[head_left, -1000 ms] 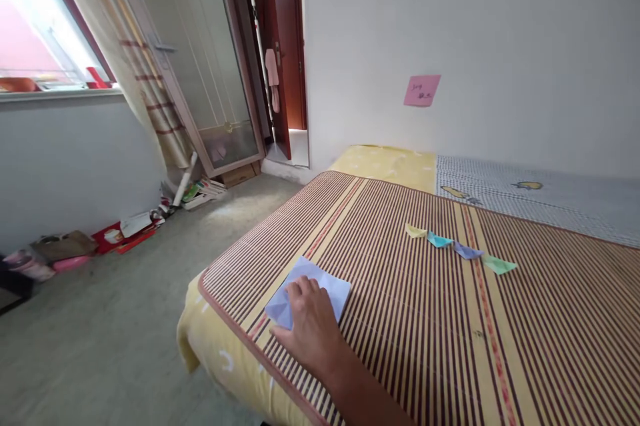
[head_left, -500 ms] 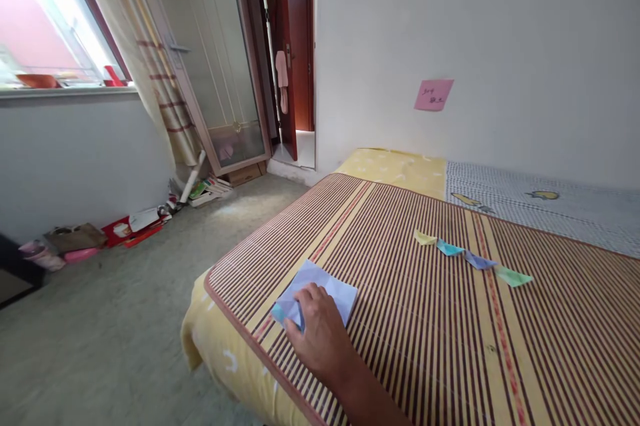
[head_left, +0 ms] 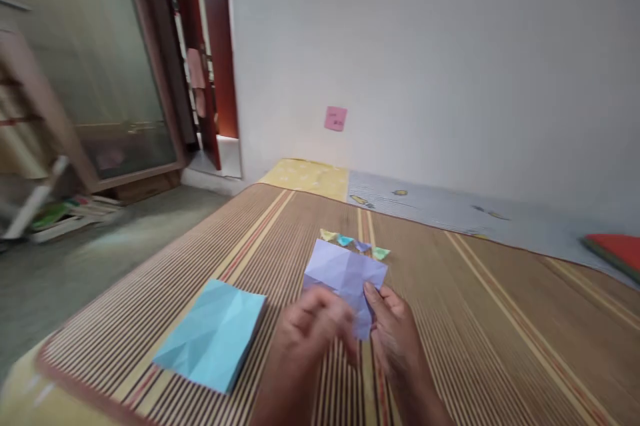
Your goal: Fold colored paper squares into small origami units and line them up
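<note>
Right hand (head_left: pixel 397 329) pinches the lilac paper square (head_left: pixel 337 265) by its right edge above the slatted mat (head_left: pixel 465 326); the left hand (head_left: pixel 311 333) is blurred, its grip unclear. If held only there, it could buckle.

hands (head_left: pixel 401 339): 2
flat purple sheet (head_left: pixel 343 266): just 1
blue paper stack (head_left: pixel 215 329): 1
tiny folded papers (head_left: pixel 345 240): 4
pink note (head_left: pixel 335 119): 1

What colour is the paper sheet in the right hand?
The paper sheet is light purple; head view.

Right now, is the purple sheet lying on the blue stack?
No, the right hand grips the purple sheet, apart from the blue stack.
</note>
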`<state>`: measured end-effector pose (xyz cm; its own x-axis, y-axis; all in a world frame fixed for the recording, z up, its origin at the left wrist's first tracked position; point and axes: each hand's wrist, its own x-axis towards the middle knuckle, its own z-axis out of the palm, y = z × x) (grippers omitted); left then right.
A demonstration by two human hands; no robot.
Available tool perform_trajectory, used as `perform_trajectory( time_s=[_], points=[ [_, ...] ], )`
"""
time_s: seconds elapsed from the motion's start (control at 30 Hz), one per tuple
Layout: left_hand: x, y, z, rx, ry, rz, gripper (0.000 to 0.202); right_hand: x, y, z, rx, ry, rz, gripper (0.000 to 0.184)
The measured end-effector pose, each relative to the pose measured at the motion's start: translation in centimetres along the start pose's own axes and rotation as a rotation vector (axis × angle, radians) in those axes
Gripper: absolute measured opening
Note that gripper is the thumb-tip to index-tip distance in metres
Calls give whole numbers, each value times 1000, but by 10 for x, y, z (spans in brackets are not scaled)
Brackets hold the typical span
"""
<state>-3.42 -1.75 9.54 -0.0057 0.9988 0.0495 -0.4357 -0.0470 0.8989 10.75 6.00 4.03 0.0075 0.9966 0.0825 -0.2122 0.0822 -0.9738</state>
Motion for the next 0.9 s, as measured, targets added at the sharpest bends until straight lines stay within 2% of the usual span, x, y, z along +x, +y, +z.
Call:
perform_trajectory(
  time_s=[0.03,0.07,0.1,0.13,0.2,0.3,0.37,0.53,0.67,0.8,0.87,0.9],
  points=[
    [11,3,-4,63,183,72,25,-7,-7,-15,109,43,45,40],
    [20,4,-9,126,306,127,19,-15,-14,-28,199,78,78,39],
    [27,2,-13,182,376,158,22,-22,-20,-37,254,98,100,39],
    [32,0,-16,228,348,131,32,-29,-24,-44,288,107,115,39],
    [36,-8,-17,210,185,8,42,-38,-31,-52,328,97,126,39],
    [34,-17,-9,174,-130,-127,38,-42,-37,-55,340,52,124,39],
    [32,-21,-3,184,-198,-156,31,-41,-41,-56,300,43,100,38],
    [32,-24,-8,237,-131,-170,25,-38,-49,-66,22,44,-5,34],
    [37,-26,-16,174,-22,-131,24,-39,-50,-77,-74,52,-4,29],
    [42,-35,-14,-65,102,-82,23,-37,-47,-81,76,183,73,28],
    [40,-44,-9,-48,97,-77,38,-35,-44,-77,199,246,109,29],
    [38,-50,-6,27,69,-73,45,-34,-42,-73,242,253,125,29]
  ],
)
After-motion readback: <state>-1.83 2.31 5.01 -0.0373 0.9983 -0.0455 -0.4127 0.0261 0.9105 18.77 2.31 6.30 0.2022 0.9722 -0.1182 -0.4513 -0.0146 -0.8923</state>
